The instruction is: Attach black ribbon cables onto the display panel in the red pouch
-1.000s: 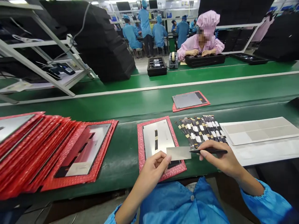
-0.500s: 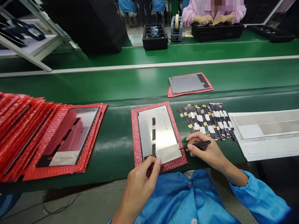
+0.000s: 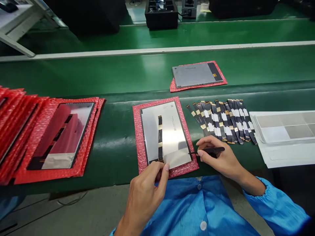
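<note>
A display panel (image 3: 152,131) lies on a pink bubble-wrap sleeve (image 3: 138,137) in front of me, with a dark flex cable (image 3: 160,137) lengthwise on it. Across the panel's lower right part is a pale rectangular sheet (image 3: 178,158). My left hand (image 3: 147,193) pinches the sheet's lower left corner between thumb and forefinger. My right hand (image 3: 219,157) holds black tweezers (image 3: 211,150), whose tips meet the sheet's right end near the panel's edge.
Red sleeves (image 3: 22,131) are stacked at left, a panel (image 3: 66,131) on top. Several flex cables (image 3: 221,121) lie right of the work. White sheets (image 3: 283,150) sit far right. Another panel (image 3: 194,74) rests farther back; a black tray (image 3: 161,19) stands beyond.
The view has tilted down, so the person across the bench is out of frame. Both hands keep their hold at the sheet, which now lies a little lower along its right end.
</note>
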`<state>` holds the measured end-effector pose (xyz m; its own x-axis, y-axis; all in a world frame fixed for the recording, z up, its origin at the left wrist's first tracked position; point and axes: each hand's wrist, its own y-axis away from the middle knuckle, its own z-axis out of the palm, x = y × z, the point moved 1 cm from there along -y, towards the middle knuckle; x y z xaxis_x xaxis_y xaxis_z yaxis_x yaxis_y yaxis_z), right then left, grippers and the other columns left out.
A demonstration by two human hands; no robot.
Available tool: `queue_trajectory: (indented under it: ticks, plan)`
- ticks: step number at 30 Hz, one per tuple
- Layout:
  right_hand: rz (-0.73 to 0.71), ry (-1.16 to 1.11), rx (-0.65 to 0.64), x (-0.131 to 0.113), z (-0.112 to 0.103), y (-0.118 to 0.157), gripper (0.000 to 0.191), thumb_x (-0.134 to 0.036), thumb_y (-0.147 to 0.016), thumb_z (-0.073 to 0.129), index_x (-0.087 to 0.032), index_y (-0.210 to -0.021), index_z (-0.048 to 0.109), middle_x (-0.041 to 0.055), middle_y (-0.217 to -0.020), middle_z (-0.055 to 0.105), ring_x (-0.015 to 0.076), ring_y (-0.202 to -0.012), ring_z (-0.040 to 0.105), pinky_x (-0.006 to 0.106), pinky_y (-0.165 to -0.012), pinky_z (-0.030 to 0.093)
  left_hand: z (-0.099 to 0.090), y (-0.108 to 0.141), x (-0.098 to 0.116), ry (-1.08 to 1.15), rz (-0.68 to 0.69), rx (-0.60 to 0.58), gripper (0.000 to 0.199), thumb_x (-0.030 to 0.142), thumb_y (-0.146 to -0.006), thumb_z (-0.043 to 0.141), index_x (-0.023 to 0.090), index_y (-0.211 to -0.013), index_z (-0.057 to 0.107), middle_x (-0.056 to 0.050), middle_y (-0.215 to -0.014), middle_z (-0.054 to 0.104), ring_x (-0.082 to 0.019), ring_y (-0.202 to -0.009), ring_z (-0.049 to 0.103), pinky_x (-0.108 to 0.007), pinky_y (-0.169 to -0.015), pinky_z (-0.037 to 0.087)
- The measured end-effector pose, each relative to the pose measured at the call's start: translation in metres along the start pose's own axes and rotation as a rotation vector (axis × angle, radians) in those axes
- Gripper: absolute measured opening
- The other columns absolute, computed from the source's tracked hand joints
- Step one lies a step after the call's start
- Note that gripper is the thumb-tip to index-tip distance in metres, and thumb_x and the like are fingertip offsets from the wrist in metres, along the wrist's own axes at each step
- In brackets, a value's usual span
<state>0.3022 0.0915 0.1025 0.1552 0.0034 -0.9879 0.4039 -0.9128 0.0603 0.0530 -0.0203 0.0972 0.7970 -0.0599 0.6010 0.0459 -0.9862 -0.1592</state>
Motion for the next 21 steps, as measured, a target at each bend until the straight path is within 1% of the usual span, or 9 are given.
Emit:
queue_trajectory:
  ticks: [2,6,9,13,18,21]
  plan:
    - [0.004,0.006,-0.003,0.0004,0.0005,0.0,0.012,-0.035,-0.096,0.077,-0.033,-0.107,0.073,-0.0013,-0.084,0.079,0.024,-0.072,0.079,0.037,-0.071,0.067,-0.0002,-0.0004,0.0014,-0.011,0.013,0.004,0.025,0.03,-0.111,0.058,0.025,-0.088,0.065,0.006,-0.068,0.062,-0.01,-0.056,0.061,-0.023,-0.055,0.04]
    - [0.003,0.014,-0.006,0.0003,0.0011,0.0005,0.012,-0.035,-0.095,0.077,-0.036,-0.107,0.073,-0.002,-0.087,0.079,0.0248,-0.074,0.079,0.039,-0.073,0.069,-0.0008,-0.0014,0.0023,-0.03,0.024,0.013,0.024,0.03,-0.111,0.058,0.024,-0.088,0.065,0.007,-0.067,0.061,-0.01,-0.054,0.061,-0.024,-0.054,0.04]
    - [0.032,0.029,-0.004,-0.0005,0.0007,0.0005,0.012,-0.037,-0.096,0.077,-0.035,-0.108,0.073,-0.0003,-0.088,0.079,0.0255,-0.076,0.08,0.04,-0.075,0.069,-0.0009,-0.002,0.0018,-0.039,0.03,0.016,0.023,0.03,-0.11,0.059,0.025,-0.089,0.065,0.007,-0.067,0.061,-0.011,-0.055,0.061,-0.024,-0.053,0.04]
    - [0.05,0.029,-0.008,-0.002,0.0007,-0.001,0.013,-0.04,-0.093,0.079,-0.035,-0.104,0.074,0.002,-0.085,0.079,0.0249,-0.076,0.081,0.038,-0.074,0.069,-0.0015,-0.0025,0.0018,-0.047,0.034,0.017,0.022,0.031,-0.11,0.06,0.025,-0.089,0.064,0.006,-0.066,0.062,-0.011,-0.053,0.061,-0.024,-0.051,0.041]
    - [0.022,0.039,0.01,-0.0037,0.002,-0.0013,0.011,-0.034,-0.094,0.078,-0.036,-0.104,0.074,-0.0017,-0.087,0.08,0.0247,-0.07,0.079,0.039,-0.073,0.07,-0.0014,-0.0031,0.0043,-0.024,-0.006,0.022,0.023,0.033,-0.108,0.058,0.028,-0.087,0.066,0.003,-0.065,0.064,-0.013,-0.051,0.06,-0.025,-0.047,0.042]
    - [0.019,0.041,0.006,-0.0031,0.0019,-0.0005,0.012,-0.033,-0.094,0.078,-0.036,-0.105,0.074,-0.0018,-0.088,0.08,0.0248,-0.07,0.079,0.04,-0.073,0.07,-0.0002,-0.0039,0.0073,-0.005,-0.039,0.033,0.025,0.033,-0.108,0.056,0.03,-0.086,0.067,0.001,-0.064,0.064,-0.014,-0.05,0.059,-0.027,-0.046,0.042]
